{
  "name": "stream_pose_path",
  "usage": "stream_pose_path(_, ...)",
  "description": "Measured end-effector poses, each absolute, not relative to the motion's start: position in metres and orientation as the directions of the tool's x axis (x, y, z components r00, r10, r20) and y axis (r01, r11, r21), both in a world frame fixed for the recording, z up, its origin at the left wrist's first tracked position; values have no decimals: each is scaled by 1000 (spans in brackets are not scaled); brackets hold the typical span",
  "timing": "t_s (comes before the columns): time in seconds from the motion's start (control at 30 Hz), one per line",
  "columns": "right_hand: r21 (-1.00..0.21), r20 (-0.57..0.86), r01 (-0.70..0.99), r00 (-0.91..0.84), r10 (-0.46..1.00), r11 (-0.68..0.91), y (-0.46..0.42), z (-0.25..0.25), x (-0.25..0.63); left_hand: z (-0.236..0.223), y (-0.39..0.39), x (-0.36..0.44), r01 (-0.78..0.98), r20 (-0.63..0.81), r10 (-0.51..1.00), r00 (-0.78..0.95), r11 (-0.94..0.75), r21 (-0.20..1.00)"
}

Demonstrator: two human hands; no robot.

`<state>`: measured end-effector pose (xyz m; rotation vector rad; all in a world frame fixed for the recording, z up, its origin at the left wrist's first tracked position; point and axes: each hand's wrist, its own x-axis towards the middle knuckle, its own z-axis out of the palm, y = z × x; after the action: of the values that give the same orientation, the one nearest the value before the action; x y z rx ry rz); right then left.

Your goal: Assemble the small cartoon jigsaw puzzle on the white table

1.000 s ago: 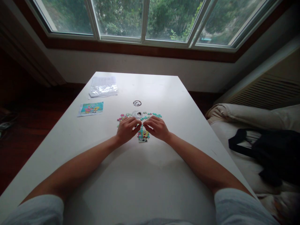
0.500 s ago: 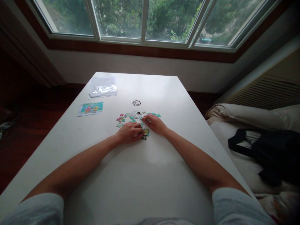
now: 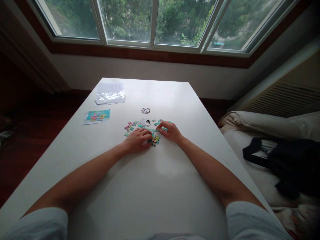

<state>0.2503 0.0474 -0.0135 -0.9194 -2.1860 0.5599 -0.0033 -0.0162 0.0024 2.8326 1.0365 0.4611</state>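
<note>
A small joined section of jigsaw puzzle [image 3: 155, 139] with a yellow cartoon figure lies on the white table. My left hand [image 3: 138, 139] rests at its left side, fingers curled over the edge and covering part of it. Just beyond the section's upper right, my right hand [image 3: 170, 132] has thumb and forefinger closed on a small jigsaw piece [image 3: 157, 128], mostly hidden by the fingertips. Loose pink and green jigsaw pieces [image 3: 129, 127] are scattered past my left hand. More teal pieces [image 3: 160, 122] lie around and behind my right fingers.
A round silvery disc [image 3: 145, 122] lies among the pieces, with a smaller dark-rimmed disc [image 3: 145, 110] behind it. To the left are a cartoon picture card [image 3: 97, 116] and a clear plastic packet [image 3: 110, 93]. A dark bag [image 3: 287, 160] sits on the couch at right.
My hands were together above the puzzle section and have parted. The left came down onto its left side; the right moved to the teal pieces. The section has shifted slightly away from me.
</note>
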Motion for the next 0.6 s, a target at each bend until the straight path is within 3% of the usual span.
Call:
stream_pose_path(0.2,-568,413,554,-448,793,608,56,-14,261,1,-16,-5,594,235,633,738,-774,220)
stream_pose_path(0.47,-633,396,427,-538,744,646,49,-8,258,-1,-16,-8,637,211,670,711,-742,208)
stream_pose_path(0.6,-565,396,508,-525,753,651,52,-11,259,1,-16,-8,688,254,722,643,-691,222)
